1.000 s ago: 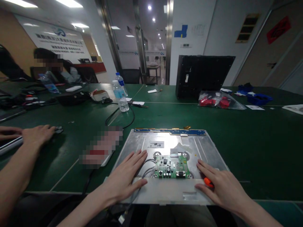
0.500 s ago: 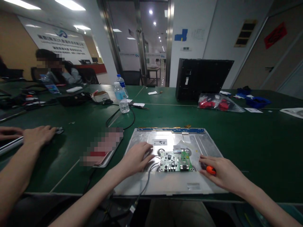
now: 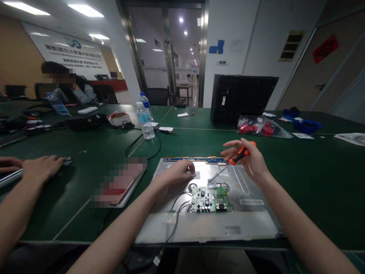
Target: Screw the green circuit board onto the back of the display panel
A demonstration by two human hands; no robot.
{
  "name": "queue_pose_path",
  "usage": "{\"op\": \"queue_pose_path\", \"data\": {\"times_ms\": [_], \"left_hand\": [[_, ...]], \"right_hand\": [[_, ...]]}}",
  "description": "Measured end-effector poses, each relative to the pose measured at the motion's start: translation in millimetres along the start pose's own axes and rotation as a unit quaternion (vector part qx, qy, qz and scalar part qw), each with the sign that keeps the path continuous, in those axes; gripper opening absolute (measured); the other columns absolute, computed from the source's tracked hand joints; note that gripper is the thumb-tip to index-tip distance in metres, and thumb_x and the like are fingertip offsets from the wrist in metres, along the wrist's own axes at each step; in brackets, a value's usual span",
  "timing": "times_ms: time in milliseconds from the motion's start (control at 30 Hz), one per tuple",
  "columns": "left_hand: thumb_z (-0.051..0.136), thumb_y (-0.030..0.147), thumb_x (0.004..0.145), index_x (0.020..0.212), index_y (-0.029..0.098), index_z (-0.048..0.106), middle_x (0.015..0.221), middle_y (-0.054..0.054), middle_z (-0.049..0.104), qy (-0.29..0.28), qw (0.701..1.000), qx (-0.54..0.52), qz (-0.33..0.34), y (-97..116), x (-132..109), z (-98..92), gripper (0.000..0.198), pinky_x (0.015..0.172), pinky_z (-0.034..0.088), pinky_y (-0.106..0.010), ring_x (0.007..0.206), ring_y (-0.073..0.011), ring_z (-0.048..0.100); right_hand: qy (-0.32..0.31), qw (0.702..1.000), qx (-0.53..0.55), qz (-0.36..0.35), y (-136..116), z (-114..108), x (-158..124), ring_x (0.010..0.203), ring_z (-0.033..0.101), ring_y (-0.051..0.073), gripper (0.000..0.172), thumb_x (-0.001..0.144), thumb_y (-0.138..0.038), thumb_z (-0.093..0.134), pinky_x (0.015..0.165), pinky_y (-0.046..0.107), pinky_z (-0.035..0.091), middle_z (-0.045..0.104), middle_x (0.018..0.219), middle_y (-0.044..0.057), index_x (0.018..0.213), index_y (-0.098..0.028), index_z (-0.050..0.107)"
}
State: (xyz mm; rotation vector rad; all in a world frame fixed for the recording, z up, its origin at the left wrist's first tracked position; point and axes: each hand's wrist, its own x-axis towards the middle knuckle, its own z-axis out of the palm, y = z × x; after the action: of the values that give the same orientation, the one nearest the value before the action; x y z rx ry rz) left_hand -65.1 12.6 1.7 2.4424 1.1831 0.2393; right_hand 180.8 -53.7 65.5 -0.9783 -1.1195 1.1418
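Observation:
A bare metal display panel (image 3: 251,219) lies back-up at the near edge of the green table. A small green circuit board (image 3: 209,199) sits on its middle, with grey wires (image 3: 176,213) trailing off the front. My right hand (image 3: 248,160) is raised over the panel's far part, closed on an orange-handled screwdriver (image 3: 238,155) whose shaft slants down-left toward the board. My left hand (image 3: 178,173) rests on the panel near a small label, fingers curled and pressed to the metal.
Another person's hand (image 3: 40,167) lies on the table at the left. A pixelated flat object (image 3: 119,182) sits beside the panel. Farther back stand two water bottles (image 3: 145,121), a black monitor shell (image 3: 242,97), a bag of red parts (image 3: 261,127) and blue items (image 3: 309,125).
My right hand lifted the screwdriver off the panel's right side and carried it up to the far part. My left hand slid forward across the panel. The view shifted slightly.

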Motion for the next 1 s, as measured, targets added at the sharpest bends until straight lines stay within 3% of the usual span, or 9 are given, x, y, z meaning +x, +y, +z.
{"op": "queue_pose_path", "data": {"times_ms": [100,167,233,467,1000], "left_hand": [[0.059,0.025,0.078,0.079,0.017,0.064,0.079,-0.003,0.063,-0.001,1.0,-0.019,0.008,-2.1,-5.9,-0.2,0.01,0.064,0.041,-0.025,0.073,-0.0178,0.057],[0.058,0.027,0.08,0.079,0.017,0.063,0.076,-0.001,0.06,0.001,1.0,-0.028,0.009,-2.7,-11.1,-0.2,0.011,0.061,0.039,-0.024,0.07,-0.0169,0.055],[0.058,0.027,0.08,0.078,0.017,0.062,0.074,-0.001,0.059,0.003,0.999,-0.035,0.008,-2.8,-14.8,-0.7,0.011,0.061,0.038,-0.024,0.069,-0.0164,0.053],[0.055,0.025,0.082,0.079,0.018,0.061,0.068,0.001,0.058,0.003,0.999,-0.05,-0.001,-5.7,-17.3,-7.0,0.009,0.062,0.038,-0.024,0.066,-0.016,0.053],[0.053,0.028,0.083,0.083,0.017,0.065,0.073,-0.002,0.062,-0.005,0.996,-0.084,0.012,-5.9,-17.4,-2.9,0.017,0.061,0.04,-0.025,0.067,-0.0161,0.055]], "right_hand": [[-0.012,0.998,0.007,0.062,19.1,18.1,21.5,0.031,0.044,0.011,0.052,0.074,-0.062,0.05,0.033,0.021,0.032,0.053,0.037,0.001,0.065,-0.014,0.07],[0.009,0.997,0.035,0.069,34.8,26.7,27.9,0.026,0.03,0.007,0.052,0.074,-0.061,0.049,0.03,0.02,0.022,0.04,0.029,-0.003,0.059,-0.015,0.067],[0.024,0.994,0.061,0.091,48.9,31.0,28.1,0.026,0.025,0.007,0.051,0.075,-0.06,0.047,0.03,0.021,0.017,0.039,0.029,-0.003,0.056,-0.015,0.065],[0.022,0.988,0.109,0.107,62.6,30.0,14.4,0.029,0.03,0.006,0.047,0.07,-0.059,0.054,0.031,0.02,0.019,0.052,0.038,0.0,0.06,-0.015,0.066],[0.031,0.99,0.116,0.073,58.9,32.0,12.8,0.029,0.033,0.005,0.048,0.068,-0.062,0.06,0.031,0.018,0.021,0.054,0.04,0.0,0.059,-0.015,0.067]]}}
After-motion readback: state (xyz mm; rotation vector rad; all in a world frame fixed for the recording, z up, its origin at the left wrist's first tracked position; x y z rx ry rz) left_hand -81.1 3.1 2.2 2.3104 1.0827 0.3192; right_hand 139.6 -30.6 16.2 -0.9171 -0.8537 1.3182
